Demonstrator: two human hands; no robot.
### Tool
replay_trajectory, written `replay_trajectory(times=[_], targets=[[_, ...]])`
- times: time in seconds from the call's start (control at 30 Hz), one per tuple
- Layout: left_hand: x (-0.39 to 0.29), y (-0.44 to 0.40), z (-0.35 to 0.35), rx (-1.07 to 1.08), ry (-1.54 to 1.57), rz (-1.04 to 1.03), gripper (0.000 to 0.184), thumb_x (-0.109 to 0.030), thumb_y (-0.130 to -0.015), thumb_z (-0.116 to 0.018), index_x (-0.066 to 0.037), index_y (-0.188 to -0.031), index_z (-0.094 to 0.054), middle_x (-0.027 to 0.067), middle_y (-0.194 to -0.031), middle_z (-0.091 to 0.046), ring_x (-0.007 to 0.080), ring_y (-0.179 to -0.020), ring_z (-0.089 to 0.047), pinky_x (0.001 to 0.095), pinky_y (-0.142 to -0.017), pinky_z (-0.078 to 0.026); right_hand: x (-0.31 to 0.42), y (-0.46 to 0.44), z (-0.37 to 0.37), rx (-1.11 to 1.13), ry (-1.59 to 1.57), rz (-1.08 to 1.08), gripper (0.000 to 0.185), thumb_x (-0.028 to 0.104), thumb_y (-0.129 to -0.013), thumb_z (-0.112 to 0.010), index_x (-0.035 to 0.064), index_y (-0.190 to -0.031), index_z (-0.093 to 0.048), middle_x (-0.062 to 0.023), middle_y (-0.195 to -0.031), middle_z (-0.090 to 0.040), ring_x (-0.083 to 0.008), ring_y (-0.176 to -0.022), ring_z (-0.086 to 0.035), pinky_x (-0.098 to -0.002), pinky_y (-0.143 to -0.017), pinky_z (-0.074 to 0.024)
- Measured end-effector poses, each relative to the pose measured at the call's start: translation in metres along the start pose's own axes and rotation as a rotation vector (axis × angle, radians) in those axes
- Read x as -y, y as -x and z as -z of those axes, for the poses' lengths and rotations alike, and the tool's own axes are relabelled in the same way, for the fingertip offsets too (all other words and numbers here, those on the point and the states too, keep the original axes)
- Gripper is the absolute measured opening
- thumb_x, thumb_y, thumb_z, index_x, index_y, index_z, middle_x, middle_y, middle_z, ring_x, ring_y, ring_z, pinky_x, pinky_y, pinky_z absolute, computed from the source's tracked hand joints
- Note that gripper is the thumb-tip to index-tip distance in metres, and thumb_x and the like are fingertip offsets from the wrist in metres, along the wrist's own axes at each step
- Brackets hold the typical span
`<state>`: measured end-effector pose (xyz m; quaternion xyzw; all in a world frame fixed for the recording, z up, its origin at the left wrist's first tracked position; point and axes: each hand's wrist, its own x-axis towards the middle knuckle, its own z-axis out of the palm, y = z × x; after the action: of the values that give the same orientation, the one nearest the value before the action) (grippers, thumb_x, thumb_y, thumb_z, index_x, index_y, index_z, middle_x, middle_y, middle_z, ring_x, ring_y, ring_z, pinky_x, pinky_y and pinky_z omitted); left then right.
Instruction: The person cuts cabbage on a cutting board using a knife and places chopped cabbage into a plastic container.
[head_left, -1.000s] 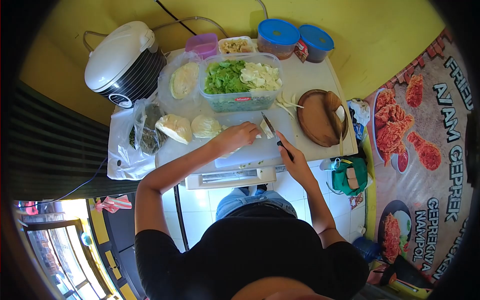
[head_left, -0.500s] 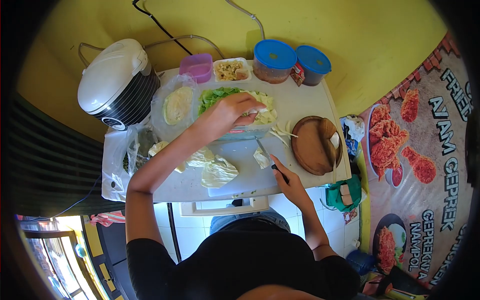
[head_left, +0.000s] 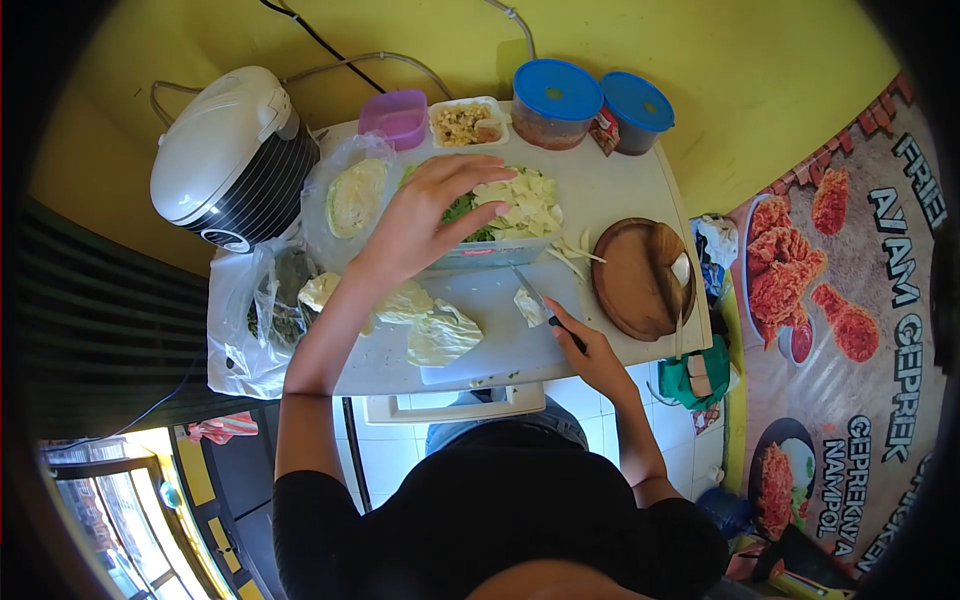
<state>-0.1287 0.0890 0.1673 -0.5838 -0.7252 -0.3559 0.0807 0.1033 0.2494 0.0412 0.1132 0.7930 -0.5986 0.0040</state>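
Observation:
My left hand (head_left: 425, 215) hovers over the near left part of a clear plastic container (head_left: 500, 253), fingers apart and holding nothing. Chopped pale cabbage (head_left: 528, 205) fills the container's right side, and green leaves (head_left: 462, 210) show partly behind my hand. My right hand (head_left: 595, 352) grips the black handle of a knife (head_left: 532, 287), its blade pointing up and left toward the container. A small cabbage piece (head_left: 530, 308) lies beside the blade on the whitish cutting board (head_left: 500, 345). Larger cabbage leaves (head_left: 443, 335) rest at the board's left.
A round wooden mortar (head_left: 630, 280) with a pestle stands right, near pale strips (head_left: 575, 252). Cut cabbage (head_left: 355, 197) sits in a plastic bag at left, beside a rice cooker (head_left: 225, 150). Blue-lidded tubs (head_left: 557, 90), a purple box (head_left: 393, 120) and a food tray (head_left: 466, 124) line the back.
My left hand has moved left, from above the chopped cabbage toward the leaves, and its bunched fingers have spread. My right hand still holds the knife in about the same place.

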Motion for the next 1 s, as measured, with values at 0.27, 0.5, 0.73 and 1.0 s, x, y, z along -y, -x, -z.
replay_trajectory(times=[0.27, 0.5, 0.73, 1.0], targets=[[-0.016, 0.078, -0.058, 0.079, 0.341, 0.268, 0.018, 0.002, -0.084, -0.065, -0.005, -0.101, -0.066, 0.0098, -0.102, -0.064, 0.0247, -0.100, -0.063, 0.0321, -0.083, -0.052, 0.002, 0.016, 0.005, -0.085, -0.027, -0.111, 0.044, 0.013, -0.099, -0.048, 0.0133, -0.143, -0.043, -0.0150, -0.122, -0.060, -0.0109, -0.101, -0.048, -0.0250, -0.094, -0.0393], [-0.005, 0.085, -0.106, 0.262, 0.284, 0.162, 0.017, -0.006, -0.088, -0.061, -0.005, -0.104, -0.065, 0.0101, -0.105, -0.064, 0.0296, -0.101, -0.062, 0.0350, -0.086, -0.050, 0.000, 0.032, -0.001, -0.170, -0.016, -0.114, 0.044, 0.014, -0.100, -0.048, 0.0146, -0.144, -0.043, 0.0014, -0.087, -0.049, -0.0057, -0.070, -0.036, -0.0200, -0.065, -0.0344], [-0.016, 0.112, -0.125, 0.188, 0.076, 0.138, 0.019, -0.010, -0.084, -0.066, -0.004, -0.102, -0.068, 0.0108, -0.098, -0.062, 0.0284, -0.095, -0.060, 0.0386, -0.083, -0.050, -0.009, 0.048, -0.019, -0.194, -0.102, -0.072, 0.045, 0.019, -0.102, -0.046, 0.0174, -0.146, -0.040, 0.0057, -0.065, -0.034, -0.0044, -0.057, -0.032, -0.0197, -0.049, -0.0295], [-0.044, 0.135, -0.148, -0.028, 0.086, 0.393, 0.023, -0.010, -0.082, -0.070, -0.004, -0.104, -0.071, 0.0107, -0.085, -0.056, 0.0259, -0.074, -0.058, 0.0347, -0.066, -0.048, -0.006, 0.054, -0.040, -0.188, -0.066, -0.060, 0.046, 0.017, -0.101, -0.046, 0.0196, -0.147, -0.039, 0.0034, -0.068, -0.040, -0.0067, -0.060, -0.034, -0.0204, -0.054, -0.0333]])
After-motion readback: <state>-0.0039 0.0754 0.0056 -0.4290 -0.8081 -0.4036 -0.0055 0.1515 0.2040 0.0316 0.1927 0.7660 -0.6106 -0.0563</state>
